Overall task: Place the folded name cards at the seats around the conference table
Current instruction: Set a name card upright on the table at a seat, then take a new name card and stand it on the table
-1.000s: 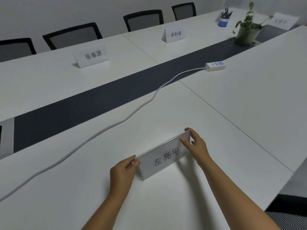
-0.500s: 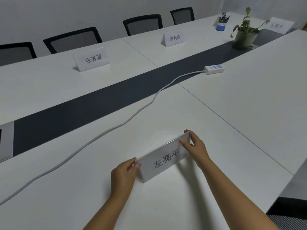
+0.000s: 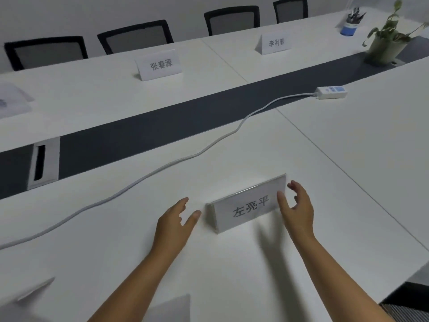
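Just now both hands have let go: half a second back they pinched the two ends of the near name card [image 3: 249,204], and now the left hand [image 3: 175,223] hovers just beside its left end with fingers spread and relaxed, holding nothing, while the right hand [image 3: 296,206] sits loosely cupped by the right end, also holding nothing; whether its thumb grazes the card face I cannot tell. Card stands on its own on the near side of the counter [image 3: 348,159], a tent-shaped fold under a clear glossy sleeve, printed face toward the wearer, slightly angled to the counter edge. Judgement: this seat is done, and the release looks clean, no tipping. Two more cards stand across the dark centre strip [image 3: 139,133], one [image 3: 160,66] and another [image 3: 275,43], each before a black mesh-backed chair [image 3: 137,37]. Counter top is smooth matte white with thin seams. A white rounded cable [image 3: 144,180] snakes to a power strip [image 3: 332,92], well apart from the card. Blurred pale shapes at the bottom edge [image 3: 171,307] may be further cards waiting; too soft to say. A potted plant [image 3: 386,44] and blue pen cup [image 3: 349,27] sit at the far end.
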`<state>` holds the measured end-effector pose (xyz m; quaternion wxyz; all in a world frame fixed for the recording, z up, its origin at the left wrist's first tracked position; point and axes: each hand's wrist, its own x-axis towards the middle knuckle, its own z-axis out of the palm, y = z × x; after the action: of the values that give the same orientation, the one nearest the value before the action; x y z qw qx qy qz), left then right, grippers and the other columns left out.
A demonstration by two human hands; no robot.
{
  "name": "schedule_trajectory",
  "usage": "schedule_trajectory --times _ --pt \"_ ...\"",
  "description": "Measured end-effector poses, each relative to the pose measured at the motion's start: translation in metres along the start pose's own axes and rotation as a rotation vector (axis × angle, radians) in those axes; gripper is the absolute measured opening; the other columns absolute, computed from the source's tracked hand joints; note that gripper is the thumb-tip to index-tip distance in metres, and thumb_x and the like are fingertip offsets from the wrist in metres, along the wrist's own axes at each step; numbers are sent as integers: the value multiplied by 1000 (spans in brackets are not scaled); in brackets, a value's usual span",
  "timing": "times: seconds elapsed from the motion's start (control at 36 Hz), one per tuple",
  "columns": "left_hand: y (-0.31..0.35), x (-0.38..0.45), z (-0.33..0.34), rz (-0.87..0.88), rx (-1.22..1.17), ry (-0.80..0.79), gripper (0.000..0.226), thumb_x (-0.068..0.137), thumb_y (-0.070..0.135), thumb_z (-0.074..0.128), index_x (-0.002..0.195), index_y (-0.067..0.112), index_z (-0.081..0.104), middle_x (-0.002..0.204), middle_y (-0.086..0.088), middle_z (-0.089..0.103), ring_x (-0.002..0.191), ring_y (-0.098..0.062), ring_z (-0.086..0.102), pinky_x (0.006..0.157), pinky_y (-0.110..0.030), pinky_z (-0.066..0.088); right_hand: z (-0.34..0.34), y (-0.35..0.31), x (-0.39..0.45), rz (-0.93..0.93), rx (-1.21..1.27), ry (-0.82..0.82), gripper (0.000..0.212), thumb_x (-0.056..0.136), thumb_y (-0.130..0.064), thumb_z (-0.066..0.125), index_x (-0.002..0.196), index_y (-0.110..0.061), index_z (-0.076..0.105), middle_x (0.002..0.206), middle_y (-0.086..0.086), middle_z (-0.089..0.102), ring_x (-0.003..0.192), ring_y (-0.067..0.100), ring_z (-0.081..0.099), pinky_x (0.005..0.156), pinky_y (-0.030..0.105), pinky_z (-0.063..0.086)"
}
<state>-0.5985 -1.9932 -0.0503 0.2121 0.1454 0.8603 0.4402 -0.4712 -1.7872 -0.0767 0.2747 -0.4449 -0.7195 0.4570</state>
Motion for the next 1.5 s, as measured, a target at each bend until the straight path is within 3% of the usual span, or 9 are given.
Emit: schedule_trajectory --times 0.22,0.33,0.42,0.61,0.72,0.89,1.0,1.31,1.5 --pt "-34 -91 -81 66 10 369 28 85 14 55 112 11 60 112 2 59 102 -13 54 82 -16 39 32 -29 -99 -262 -1 -379 9 81 -25 55 89 -27 56 87 -19 57 87 6 56 53 8 39" --pt "-67 -140 -99 -30 -97 593 23 86 11 52 107 10 63 107 -1 62 99 -13 55 72 4 38 46 -32 -146 -272 -53 -685 53 74 -51 51 118 -21 50 101 -14 57 97 2 52 70 5 38" --pt "-93 -170 -105 -157 -162 680 29 87 16 52 115 14 57 122 -3 57 110 -19 52 86 -18 37 49 -27 -176 -305 -166 -832 69 77 -53 47 135 -20 31 125 -4 51 113 6 45 89 17 34" --pt "-121 -201 -91 -416 -193 377 64 86 24 53 141 16 21 144 -19 34 132 -29 33 99 -34 31 46 -20 -220 -203 -309 -951 74 85 -40 52 142 -14 12 145 5 36 130 18 38 98 21 31" --pt "-133 -203 -93 -426 -266 378 64 82 20 61 137 7 31 140 -20 39 130 -29 38 105 -38 30 48 -26 -230 -183 -374 -864 67 87 -34 53 140 -9 19 121 9 55 111 21 50 74 16 30" --pt "-142 -213 -90 -367 -357 482 28 75 7 68 100 14 58 100 -5 61 105 -27 58 96 -43 41 50 -38 -243 -61 -363 -733 55 88 -27 51 135 -6 31 135 10 49 125 24 45 96 24 35" --pt "-121 -209 -96 -294 -403 505 27 79 6 62 106 3 62 107 -11 65 100 -20 58 93 -37 43 44 -57 -240 -45 -263 -601 32 84 -21 55 113 -9 53 114 7 63 105 22 57 76 22 41" --pt "9 -194 -67 143 -598 358 44 81 -4 55 124 2 49 118 -4 49 64 27 52 66 8 38 -84 -107 -238 -263 -37 34 66 69 -52 48 127 -20 48 105 -11 61 97 0 53 74 0 38" --pt "97 -251 27 403 -435 78 35 82 14 59 117 10 56 109 -8 66 100 -14 62 92 -30 48 -219 -66 -252 -228 94 413 49 79 -14 64 121 -31 46 104 -25 59 90 -25 50 78 -1 40"
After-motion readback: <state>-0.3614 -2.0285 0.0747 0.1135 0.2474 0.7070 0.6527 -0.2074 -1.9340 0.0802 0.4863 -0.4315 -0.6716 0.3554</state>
